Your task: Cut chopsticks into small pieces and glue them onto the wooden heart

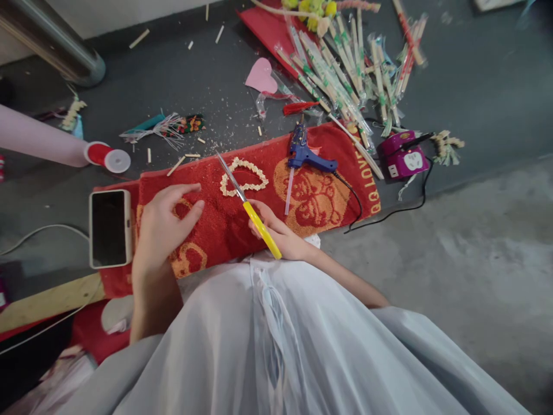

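Observation:
My right hand [286, 237] is closed around yellow-handled scissors [260, 227], their metal blades pointing up and left, seemingly together. The blades pass over the left part of a pale heart-shaped ring [261, 177], built from small pieces, on a folded red towel [220, 227]. To the left, my left hand [164, 222] hovers over or rests on the towel, fingers bent and thumb apart, with nothing in it. A blue glue gun [306, 154] with a clear glue stick lies on the towel's right part.
Left of the towel's middle lies a phone [109, 229], near a red ribbon spool [108, 157]. Wrapped chopsticks [332, 75], a pink paper heart [261, 76] and a purple power socket [404, 154] with a black cord sit farther back. Stick offcuts and crumbs litter the dark tabletop [173, 80].

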{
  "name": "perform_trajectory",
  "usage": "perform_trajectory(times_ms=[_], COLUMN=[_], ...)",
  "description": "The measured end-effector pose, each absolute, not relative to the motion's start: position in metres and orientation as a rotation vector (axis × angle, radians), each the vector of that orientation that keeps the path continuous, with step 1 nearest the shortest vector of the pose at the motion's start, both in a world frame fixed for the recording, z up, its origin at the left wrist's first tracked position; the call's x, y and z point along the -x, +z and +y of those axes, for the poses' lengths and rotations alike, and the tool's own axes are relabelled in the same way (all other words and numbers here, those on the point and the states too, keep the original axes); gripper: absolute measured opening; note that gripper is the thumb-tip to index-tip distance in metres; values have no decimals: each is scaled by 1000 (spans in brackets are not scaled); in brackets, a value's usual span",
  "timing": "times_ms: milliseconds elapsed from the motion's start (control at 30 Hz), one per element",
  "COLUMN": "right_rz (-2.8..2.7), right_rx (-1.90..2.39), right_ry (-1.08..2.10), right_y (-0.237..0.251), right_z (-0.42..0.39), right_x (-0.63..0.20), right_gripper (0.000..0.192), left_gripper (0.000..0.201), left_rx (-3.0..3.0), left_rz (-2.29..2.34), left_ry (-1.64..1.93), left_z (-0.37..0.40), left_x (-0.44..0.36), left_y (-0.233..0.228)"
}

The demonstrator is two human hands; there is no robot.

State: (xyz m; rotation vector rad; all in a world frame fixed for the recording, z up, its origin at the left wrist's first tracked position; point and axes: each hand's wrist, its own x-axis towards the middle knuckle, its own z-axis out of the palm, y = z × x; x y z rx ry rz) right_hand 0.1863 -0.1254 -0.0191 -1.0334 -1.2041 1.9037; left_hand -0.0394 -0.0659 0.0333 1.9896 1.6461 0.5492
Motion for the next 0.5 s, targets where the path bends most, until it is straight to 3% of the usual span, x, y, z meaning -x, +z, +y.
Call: perform_trajectory(times_ms=[133,333,500], right_rz=[-1269,-1367,-1385], right_rx=[1035,1050,1033], right_ry=[1856,1816,1814], right_y=[-16,-15,-17], right_z=[-124,-122,-123], right_x=[-187,-187,-187], right_gripper=[60,63,70], left_gripper=[35,14,18], left_rx=[-1836,-1545,-1448], left_rz=[1574,1479,1438], left_ry=[597,741,750], left_z=[-61,-55,-54], left_x=[21,1,-2], left_y=[25,12,9])
